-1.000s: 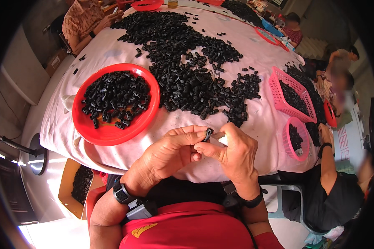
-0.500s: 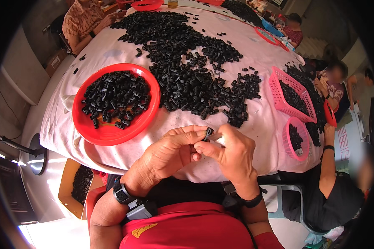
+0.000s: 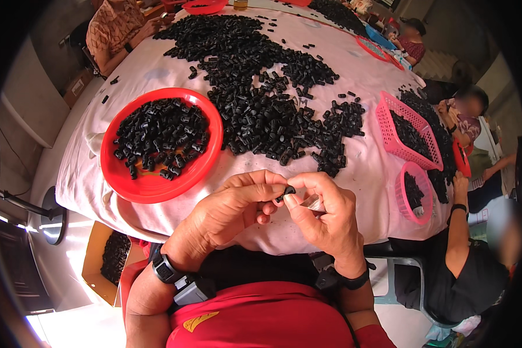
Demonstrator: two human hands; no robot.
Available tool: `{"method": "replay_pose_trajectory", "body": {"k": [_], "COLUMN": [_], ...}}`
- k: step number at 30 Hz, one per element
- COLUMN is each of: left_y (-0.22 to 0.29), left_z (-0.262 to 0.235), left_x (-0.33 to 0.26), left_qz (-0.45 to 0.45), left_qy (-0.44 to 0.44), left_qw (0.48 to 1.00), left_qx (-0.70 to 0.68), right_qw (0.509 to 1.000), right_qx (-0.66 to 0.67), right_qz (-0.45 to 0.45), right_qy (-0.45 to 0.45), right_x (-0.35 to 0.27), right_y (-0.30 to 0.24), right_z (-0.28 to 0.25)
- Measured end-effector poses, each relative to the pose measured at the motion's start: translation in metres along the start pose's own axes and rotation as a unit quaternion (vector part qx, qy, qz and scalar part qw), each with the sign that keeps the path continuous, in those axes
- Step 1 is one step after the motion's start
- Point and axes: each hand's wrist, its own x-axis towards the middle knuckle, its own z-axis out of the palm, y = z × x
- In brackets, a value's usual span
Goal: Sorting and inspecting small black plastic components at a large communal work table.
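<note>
My left hand (image 3: pixel 229 203) pinches a small black plastic part (image 3: pixel 285 193) between thumb and forefinger, just off the table's near edge. On the other side of the part is my right hand (image 3: pixel 327 217), its thumb and forefinger tips close against the piece. A clear, whitish thing (image 3: pixel 313 202) lies in the curl of my right fingers; its kind I cannot make out. Ahead of my hands spreads a large heap of similar black parts (image 3: pixel 255 116). To the left, a red round tray (image 3: pixel 209 168) holds many more of them.
A pink perforated basket (image 3: pixel 383 124) and a pink round basket (image 3: pixel 401 194) with black parts stand at right. A cardboard box (image 3: pixel 93 255) of dark pieces sits on the floor at left. Several people sit around the cloth-covered table (image 3: pixel 87 156), one close on my right.
My right thumb has drawn back from its fingers, opening a gap where the clear thing shows more. The black part has turned and sits slightly lower between my fingertips.
</note>
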Motion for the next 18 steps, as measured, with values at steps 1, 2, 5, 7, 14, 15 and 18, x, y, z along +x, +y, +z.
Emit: {"method": "replay_pose_trajectory", "body": {"k": [1,2,5,7,14,15,18], "left_y": [0.0,0.0001,0.0007,0.0007,0.0018,0.002,0.0015], "left_z": [0.0001,0.0001,0.0008,-0.0007,0.0019,0.0019,0.0012], "left_x": [0.0001,0.0001,-0.0006,-0.0006,-0.0014,-0.0017,-0.0014], "left_qz": [0.005,0.009,0.014,0.018,0.084,0.085,0.099], "left_qy": [0.002,0.003,0.003,0.003,-0.049,-0.049,-0.062], "left_qw": [1.0,1.0,1.0,1.0,0.995,0.995,0.993], "left_qx": [0.002,0.004,0.007,0.006,-0.009,-0.009,0.021], "right_qw": [1.0,1.0,1.0,1.0,0.998,0.998,0.995], "right_qx": [0.0,0.002,0.009,0.014,0.028,0.028,0.064], "right_qz": [-0.001,-0.003,-0.003,-0.003,0.003,0.005,0.036], "right_qy": [0.0,0.002,0.005,0.005,0.052,0.064,0.066], "right_x": [0.0,-0.0002,-0.0005,0.0,-0.0008,-0.0007,-0.001], "right_y": [-0.0001,-0.0002,0.0003,-0.0007,-0.0029,-0.0033,-0.0076], "right_z": [0.0001,0.0003,0.001,0.0016,0.0055,0.0062,0.0095]}}
